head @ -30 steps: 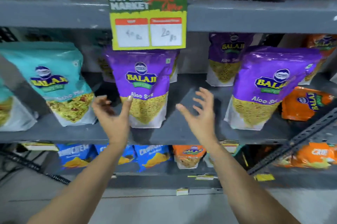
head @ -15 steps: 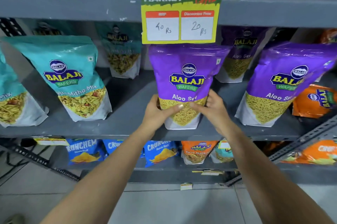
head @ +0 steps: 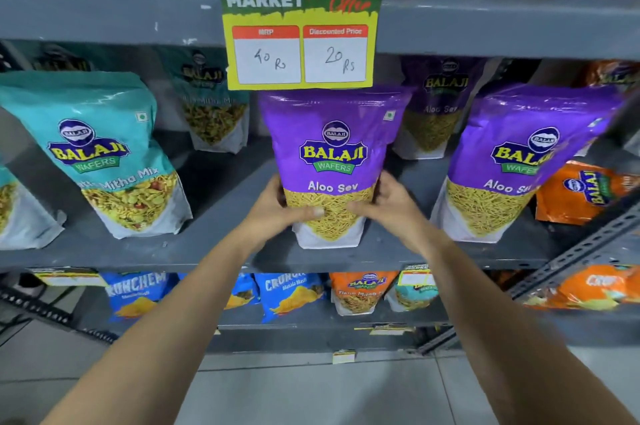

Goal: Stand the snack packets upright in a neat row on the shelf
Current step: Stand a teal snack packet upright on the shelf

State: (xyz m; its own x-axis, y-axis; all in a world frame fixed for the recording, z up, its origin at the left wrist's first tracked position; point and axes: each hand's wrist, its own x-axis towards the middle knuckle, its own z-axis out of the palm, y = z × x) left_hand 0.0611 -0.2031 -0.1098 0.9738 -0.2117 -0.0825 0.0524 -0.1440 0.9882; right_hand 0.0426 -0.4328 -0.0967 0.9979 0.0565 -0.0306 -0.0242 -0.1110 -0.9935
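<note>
Purple Aloo Sev packet (head: 332, 161) upright at front edge of middle shelf (head: 214, 251), under price sign (head: 299, 26). Left hand (head: 277, 206) and right hand (head: 388, 206) each grip lower side, thumbs pressed on front. Step: squaring it. Next, likely: align with neighbouring purple packet (head: 519, 161), ease hands off without tipping.

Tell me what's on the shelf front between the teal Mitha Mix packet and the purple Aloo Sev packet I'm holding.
In the head view, only bare grey shelf separates the teal Mitha Mix packet from the held Aloo Sev packet; another teal packet stands further back.
</note>
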